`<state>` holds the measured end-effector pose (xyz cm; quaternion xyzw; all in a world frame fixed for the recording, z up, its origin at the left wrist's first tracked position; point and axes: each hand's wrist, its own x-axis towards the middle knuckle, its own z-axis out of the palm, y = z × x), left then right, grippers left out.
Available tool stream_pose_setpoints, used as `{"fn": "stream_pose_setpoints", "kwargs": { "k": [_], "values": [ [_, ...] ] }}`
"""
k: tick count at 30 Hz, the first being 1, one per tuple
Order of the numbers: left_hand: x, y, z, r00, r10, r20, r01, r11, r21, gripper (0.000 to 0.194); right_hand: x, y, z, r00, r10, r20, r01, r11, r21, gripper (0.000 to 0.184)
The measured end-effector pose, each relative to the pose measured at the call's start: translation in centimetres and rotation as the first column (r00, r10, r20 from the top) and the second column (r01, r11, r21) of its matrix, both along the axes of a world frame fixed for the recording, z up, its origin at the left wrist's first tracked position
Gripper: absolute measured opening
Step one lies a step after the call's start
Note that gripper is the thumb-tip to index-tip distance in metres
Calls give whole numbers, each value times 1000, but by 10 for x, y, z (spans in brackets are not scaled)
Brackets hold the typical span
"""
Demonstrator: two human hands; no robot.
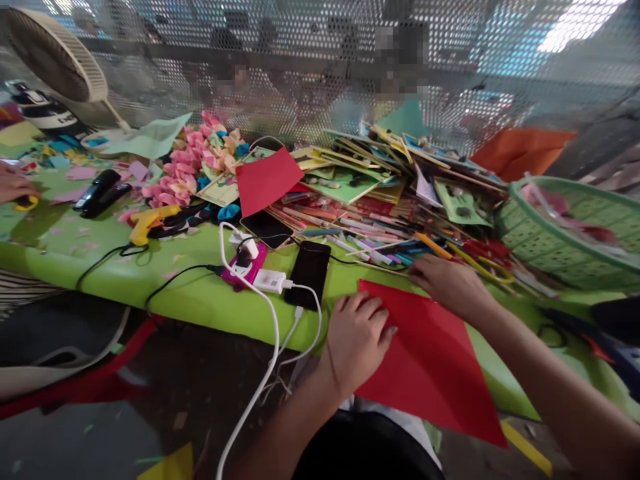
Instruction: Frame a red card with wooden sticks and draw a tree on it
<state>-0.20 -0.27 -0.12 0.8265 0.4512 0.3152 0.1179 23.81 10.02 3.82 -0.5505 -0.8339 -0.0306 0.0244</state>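
A large sheet of red paper [430, 360] lies at the front of the green table, its near part hanging past the edge. My left hand [356, 337] rests on the sheet's left side, fingers apart and loosely bent, gripping nothing. At the sheet's far edge is my right hand [450, 283], its fingers curled together close to the pile of markers [380, 250]. Whatever those fingertips hold, if anything, is hidden. Left of my hands lies a black phone [309, 275], beside a pink power strip [247, 267] with white chargers and cables.
A green basket [565, 233] stands at the right. Stacked decorated cards [350, 180], a smaller red sheet [269, 181] and pink paper flowers [183, 167] fill the back. Leftward are a yellow glue gun [150, 223], a stapler [100, 193], a fan [55, 57] and another person's hand [13, 183].
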Motion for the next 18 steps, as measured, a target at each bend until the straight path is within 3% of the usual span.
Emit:
{"fn": "stream_pose_setpoints", "kwargs": {
  "k": [7, 13, 18],
  "values": [
    [0, -1, -2, 1000, 24, 6, -24, 1000, -17, 22, 9, -19, 10, 998, 41, 54, -45, 996, 72, 31],
    [0, -2, -2, 1000, 20, 0, -20, 1000, -23, 23, 29, -45, 12, 967, 248, -55, -236, 956, 172, 27],
    [0, -2, 1, 1000, 23, 7, -23, 999, -31, 21, 32, -50, 7, 960, 278, -15, -270, 942, 201, 29]
  ]
}}
